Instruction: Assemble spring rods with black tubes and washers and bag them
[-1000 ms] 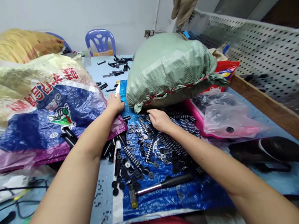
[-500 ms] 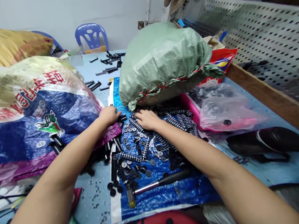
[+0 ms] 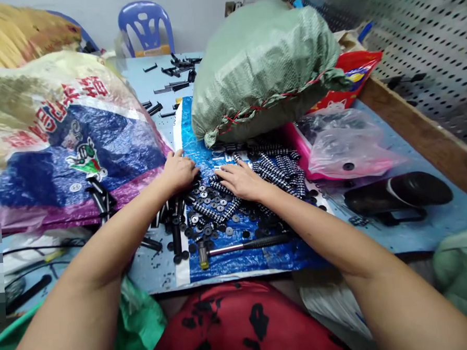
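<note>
Discs (image 3: 229,231), small, round, black and grey, lie loose in the middle of the blue woven-plastic sheet (image 3: 234,267), so I'd call this only partly sorted. The black-and-white ribbed rods (image 3: 277,172) are mostly heaped on the right, just on the near side of the bulging green woven sack (image 3: 267,63), though a couple lie stray among the discs. Right hand (image 3: 242,182) is palm down on the heap's left end, fingers loosely spread. Left hand (image 3: 180,171) rests by the sheet's left edge, fingers curled; can't tell if it's got anything. Black-handled metal hammer (image 3: 243,245) lies on the near side, neither hand on it.
</note>
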Demonstrator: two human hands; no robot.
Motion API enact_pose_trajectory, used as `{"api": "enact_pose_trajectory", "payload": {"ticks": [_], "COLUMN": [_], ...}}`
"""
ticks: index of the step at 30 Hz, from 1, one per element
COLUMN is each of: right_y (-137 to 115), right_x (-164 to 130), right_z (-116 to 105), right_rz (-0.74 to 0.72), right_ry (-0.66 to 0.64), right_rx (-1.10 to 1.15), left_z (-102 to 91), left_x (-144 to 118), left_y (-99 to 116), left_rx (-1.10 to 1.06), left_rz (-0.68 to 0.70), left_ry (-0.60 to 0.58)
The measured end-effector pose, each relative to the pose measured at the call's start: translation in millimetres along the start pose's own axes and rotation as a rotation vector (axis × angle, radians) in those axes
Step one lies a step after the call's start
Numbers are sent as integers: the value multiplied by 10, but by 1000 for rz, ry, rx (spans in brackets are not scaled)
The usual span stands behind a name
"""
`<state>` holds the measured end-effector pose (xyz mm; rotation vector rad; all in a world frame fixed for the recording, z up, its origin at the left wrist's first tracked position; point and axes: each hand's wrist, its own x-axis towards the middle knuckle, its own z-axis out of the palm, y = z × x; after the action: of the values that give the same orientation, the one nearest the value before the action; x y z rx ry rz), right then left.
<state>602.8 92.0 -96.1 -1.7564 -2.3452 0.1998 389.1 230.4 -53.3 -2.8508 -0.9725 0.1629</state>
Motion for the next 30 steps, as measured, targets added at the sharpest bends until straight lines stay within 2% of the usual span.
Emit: {"api": "enact_pose_trajectory", "payload": {"ticks": [3, 6, 8, 11, 13, 14, 16, 18, 20, 22, 24, 26, 28, 30], "right_y": [-82, -275, -470, -775, -923, -972, -1022, -1026, -1011, -998, -1005, -1043, -1109, -1182], "right_x": [-299, -585, -681, -654, -574, -532, -458, -406, -402, -479, -640, -835, -998, -1090], "right_z": [-1, 5, 9, 17, 34, 49, 89, 126, 138, 119, 90, 82, 108, 150], "right_rz": [1, 12, 17, 18, 10, 6, 11, 42, 86, 114, 137, 199, 328, 468], "right_ry": [215, 323, 287, 130, 28, -6, -41, -28, 27, 107, 156, 130, 33, -16], "right_rx": [112, 232, 248, 132, 32, -7, -43, -3, 146, 411, 752, 1144, 1517, 1744], "left_z": [-70, -115, -77, 103, 257, 326, 433, 493, 512, 495, 450, 394, 340, 297], "left_x": [-424, -1086, -1592, -2289, -2631, -2751, -2883, -2894, -2835, -2760, -2697, -2644, -2591, -2541], "left_y": [27, 125, 220, 341, 395, 414, 430, 396, 312, 216, 155, 157, 240, 394], "left_rx": [-192, -386, -447, -444, -318, -235, -77, 22, 76, 101, 77, -17, -188, -448], "left_rz": [26, -53, -187, -460, -552, -539, -431, -310, -235, -172, -117, -90, -122, -240], "left_ry": [244, 471, 586, 689, 680, 641, 519, 403, 333, 320, 404, 567, 721, 786]}}
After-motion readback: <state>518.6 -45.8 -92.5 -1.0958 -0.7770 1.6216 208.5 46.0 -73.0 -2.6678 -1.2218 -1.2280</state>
